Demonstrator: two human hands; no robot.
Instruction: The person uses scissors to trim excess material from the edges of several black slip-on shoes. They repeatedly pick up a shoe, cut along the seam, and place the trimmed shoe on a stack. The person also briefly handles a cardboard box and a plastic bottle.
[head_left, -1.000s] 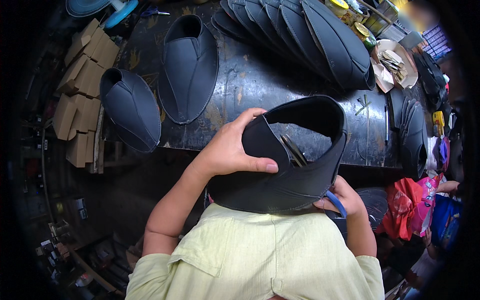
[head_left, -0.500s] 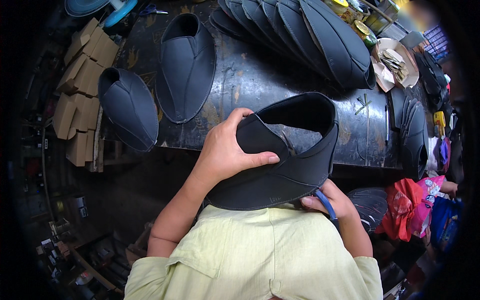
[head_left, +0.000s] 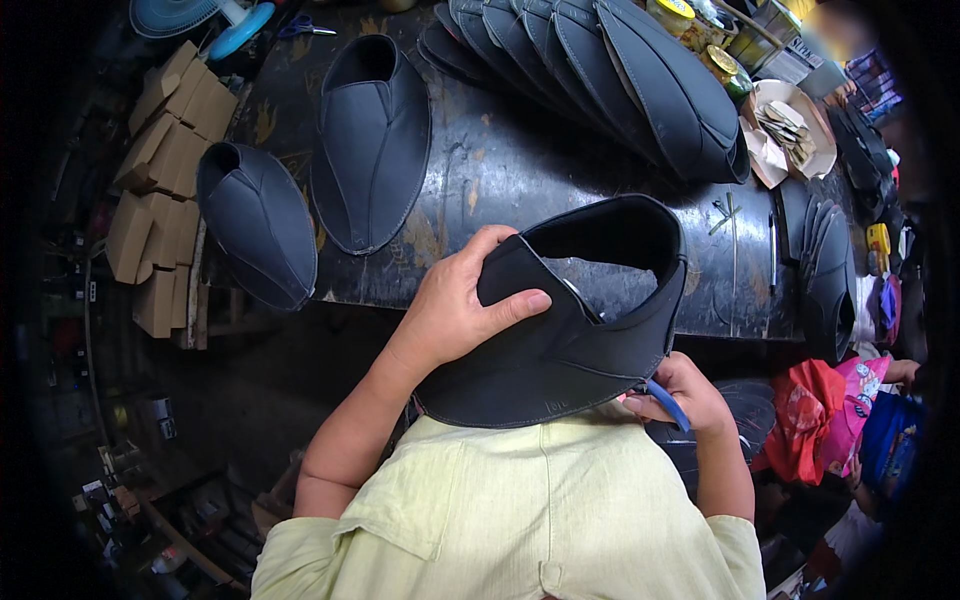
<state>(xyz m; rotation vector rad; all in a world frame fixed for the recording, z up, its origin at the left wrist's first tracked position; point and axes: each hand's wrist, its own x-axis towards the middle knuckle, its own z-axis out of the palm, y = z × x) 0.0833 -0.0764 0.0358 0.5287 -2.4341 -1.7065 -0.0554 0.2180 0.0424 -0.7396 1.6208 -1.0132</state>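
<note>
A black shoe upper (head_left: 530, 370) is held up in front of my waist, tilted, with its round ankle opening toward the table. My left hand (head_left: 465, 300) grips its front part, thumb on the outer face and fingers behind the edge. At the lower right edge of the upper, my right hand (head_left: 690, 392) is closed around what looks like a pair of blue-handled thread snips (head_left: 668, 404). Their tip sits by the stitched seam near the heel. The blades and most of the right fingers are hidden.
The dark worktable (head_left: 490, 150) holds two shoe uppers (head_left: 365, 160) at left and a fanned stack of uppers (head_left: 670, 90) behind. Scissors (head_left: 300, 27), jars (head_left: 725, 65) and a box of scraps (head_left: 790, 130) lie farther off. Cartons (head_left: 160, 215) stand left; another person's hand (head_left: 903, 372) shows right.
The shoe upper and both hands have shifted slightly right, and the upper has turned a little. My right hand with the snips has moved slightly right and up along the heel edge.
</note>
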